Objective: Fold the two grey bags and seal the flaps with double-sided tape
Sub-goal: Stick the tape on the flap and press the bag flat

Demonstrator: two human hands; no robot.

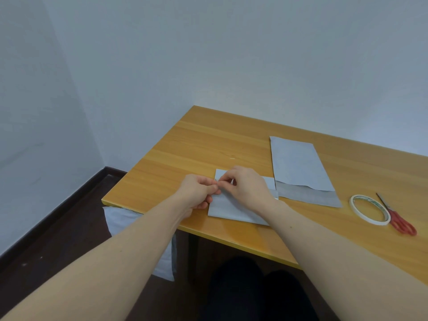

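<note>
A folded grey bag (228, 208) lies near the table's front edge. Over its left part my left hand (198, 191) and my right hand (246, 185) meet, fingertips pinched together on something very small at the bag's top surface; what it is stays too small to tell, possibly a bit of tape. A second grey bag (298, 167) lies flat and unfolded to the right, its darker flap end toward me. The roll of double-sided tape (369, 209) rests further right, flat on the table.
Red-handled scissors (398, 220) lie just right of the tape roll. The wooden table (208, 140) stands in a corner of white walls. Under its left front edge hangs a pale grey bag or sheet (118, 216). My dark-clothed knees (245, 288) are below.
</note>
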